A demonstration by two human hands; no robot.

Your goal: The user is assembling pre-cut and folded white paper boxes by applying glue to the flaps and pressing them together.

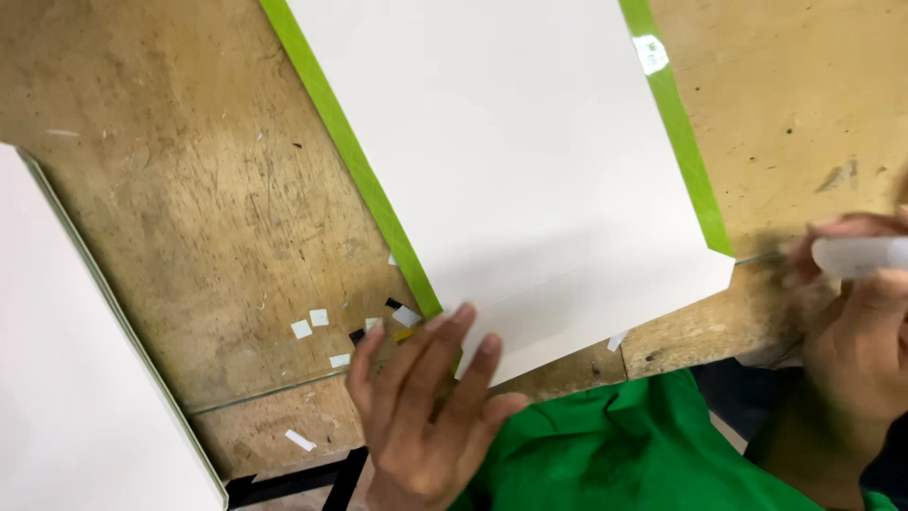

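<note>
Left hand [427, 402] lies flat with its fingers spread and loose, the fingertips [462, 316] pressing the near left corner of a large white sheet [515, 161] that lies slanted across the worn wooden bench [189, 208], green strips [352, 156] showing along both its long edges. Off to the right, the right hand [865, 326] is curled tight around a small whitish, translucent object [859, 255], blurred, just beside the sheet's near right corner. Small white paper scraps [310, 324] lie scattered on the bench near the left hand, and a second white board [66, 378] sits at the far left.
</note>
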